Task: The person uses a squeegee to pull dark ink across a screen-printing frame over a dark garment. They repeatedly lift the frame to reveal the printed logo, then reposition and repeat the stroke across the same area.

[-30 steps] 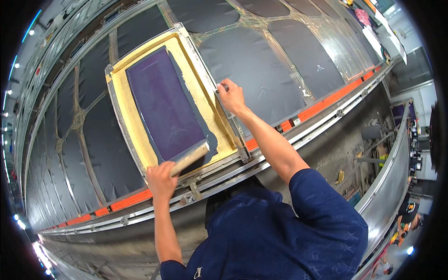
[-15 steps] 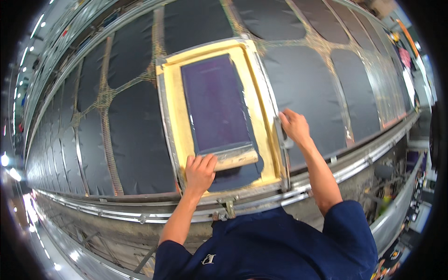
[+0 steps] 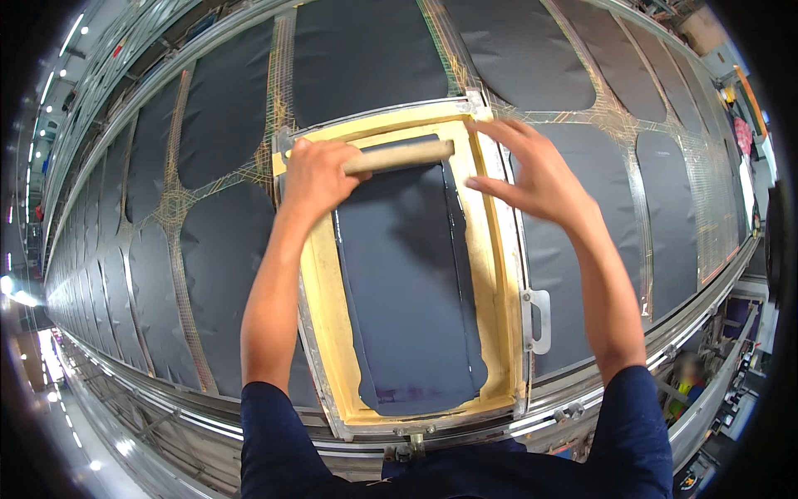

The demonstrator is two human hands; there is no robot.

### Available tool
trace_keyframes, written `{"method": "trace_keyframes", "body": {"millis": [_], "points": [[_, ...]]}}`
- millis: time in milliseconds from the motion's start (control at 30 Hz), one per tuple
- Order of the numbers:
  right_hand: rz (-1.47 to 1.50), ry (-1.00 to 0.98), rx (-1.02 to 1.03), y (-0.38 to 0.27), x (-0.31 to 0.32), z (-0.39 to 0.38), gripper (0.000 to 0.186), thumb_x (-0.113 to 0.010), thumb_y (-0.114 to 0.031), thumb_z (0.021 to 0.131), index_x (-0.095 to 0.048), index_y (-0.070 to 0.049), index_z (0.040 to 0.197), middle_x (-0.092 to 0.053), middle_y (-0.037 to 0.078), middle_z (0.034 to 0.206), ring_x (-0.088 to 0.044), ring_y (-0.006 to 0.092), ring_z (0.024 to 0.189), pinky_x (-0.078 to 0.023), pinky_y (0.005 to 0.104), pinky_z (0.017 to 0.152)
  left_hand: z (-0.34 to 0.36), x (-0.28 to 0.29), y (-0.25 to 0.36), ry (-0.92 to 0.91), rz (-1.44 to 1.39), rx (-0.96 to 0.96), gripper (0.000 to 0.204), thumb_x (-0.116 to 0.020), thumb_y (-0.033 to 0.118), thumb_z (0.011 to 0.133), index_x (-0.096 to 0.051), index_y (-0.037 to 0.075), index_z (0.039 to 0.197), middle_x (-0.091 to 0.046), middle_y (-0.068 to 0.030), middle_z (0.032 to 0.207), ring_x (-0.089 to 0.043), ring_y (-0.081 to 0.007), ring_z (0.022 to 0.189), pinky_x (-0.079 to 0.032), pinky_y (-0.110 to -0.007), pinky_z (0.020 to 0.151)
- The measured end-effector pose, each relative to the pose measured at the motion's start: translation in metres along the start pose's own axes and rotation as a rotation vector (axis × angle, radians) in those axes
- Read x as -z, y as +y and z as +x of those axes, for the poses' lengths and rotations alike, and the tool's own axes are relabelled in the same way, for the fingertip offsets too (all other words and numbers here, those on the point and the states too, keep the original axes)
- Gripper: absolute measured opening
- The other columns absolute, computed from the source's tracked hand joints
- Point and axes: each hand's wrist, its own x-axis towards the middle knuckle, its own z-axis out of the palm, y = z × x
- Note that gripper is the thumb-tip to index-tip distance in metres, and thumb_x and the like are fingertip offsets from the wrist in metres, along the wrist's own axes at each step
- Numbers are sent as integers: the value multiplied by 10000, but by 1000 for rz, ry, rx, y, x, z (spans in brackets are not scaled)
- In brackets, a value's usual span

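Observation:
A screen-printing frame (image 3: 496, 366) with yellow-taped inner borders lies on the long table. Dark blue-grey ink (image 3: 407, 283) covers its mesh panel, with wet, shiny lines down both sides. Near the far end of the panel, my left hand (image 3: 320, 176) grips the left end of a wooden squeegee (image 3: 407, 155), which lies crosswise. The squeegee's lower edge is mostly hidden by its bar. To the right of its free end, my right hand (image 3: 532, 170) hovers over the frame's right side, thumb and fingers spread, holding nothing.
Black panels (image 3: 241, 258) separated by mesh-like strips cover the table on both sides. A pale handle (image 3: 542, 322) sticks out from the frame's right side. Metal rails (image 3: 216, 416) run along the near edge. Another person (image 3: 688, 387) is beyond, at lower right.
My left hand has carried the squeegee from the near end to the far end of the frame. My right hand has left the handle area and opened. The panel has turned from purple to blue-grey.

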Motion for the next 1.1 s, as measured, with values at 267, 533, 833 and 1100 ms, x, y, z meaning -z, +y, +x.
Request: {"method": "trace_keyframes", "body": {"millis": [267,533,833,1100], "points": [[-182,-512,-113,43,-74,133,402,-864,-246,777,-749,-19,1088,-749,195,892,-727,365,866,-569,438,817,66,0,-21,-266,-80,278,350,-908,307,689,-783,99,940,-736,-152,783,-722,-348,805,-554,-457,752],[-177,-521,-184,31,-79,119,383,-870,-228,752,-754,-25,1055,-759,184,913,-735,344,880,-577,434,819,48,-7,-22,-291,-26,255,476,-927,355,657,-788,105,1038,-718,-118,723,-720,-300,743,-541,-418,708],[-149,-549,-133,-48,-80,-45,271,-858,-229,754,-750,-47,923,-736,181,850,-716,373,867,-564,451,816,-107,4,81,-290,-73,157,287,-876,341,711,-762,123,859,-726,-115,760,-710,-325,810,-500,-440,836],[-131,-476,-42,-141,-80,-232,194,-843,-213,717,-729,-94,818,-704,92,721,-693,291,724,-510,415,807,-282,4,193,-217,-84,85,217,-860,303,726,-727,168,831,-688,-9,791,-641,-236,740,-415,-406,787]]}}
